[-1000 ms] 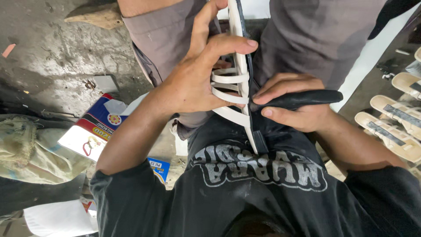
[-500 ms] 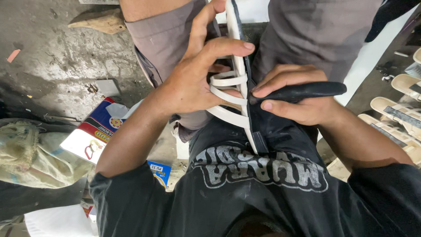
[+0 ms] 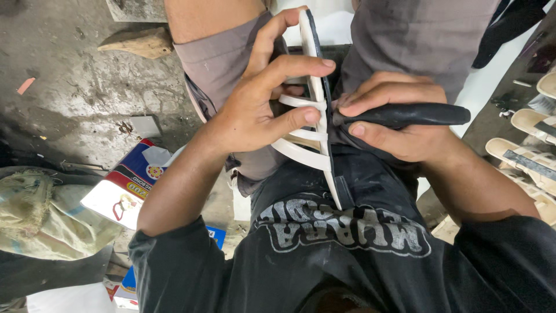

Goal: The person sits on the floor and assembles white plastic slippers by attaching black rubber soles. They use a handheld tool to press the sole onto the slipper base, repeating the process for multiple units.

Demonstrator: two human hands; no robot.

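A cream strapped sandal point(image 3: 315, 116) is held on edge over the lap, between the knees, its sole running from near the top of the view down to the black shirt point(image 3: 347, 255). It is gripped by the left hand point(image 3: 260, 110), whose fingers are wrapped over the straps point(image 3: 298, 136) while the thumb is hooked behind the upper end of the sole. A tool with a black handle point(image 3: 411, 114) is clasped firmly in the right hand point(image 3: 399, 124), fingers curled round it and its working end pressed against the dark edge of the sole; the tip is hidden by the fingers, so it is probably a blade or trimming tool, though this cannot be confirmed. The work is best done with the sandal braced hard against the body, so that the sole cannot twist, and with the tool drawn along the edge in short, controlled strokes, kept away from the left fingertips, which lie just beside it. Both forearms are drawn in close, the wrists nearly meeting at the sole. More pale sandals point(image 3: 530, 168) are laid out at the right, and a printed carton point(image 3: 130, 188) lies on the concrete floor point(image 3: 69, 104) at the left.
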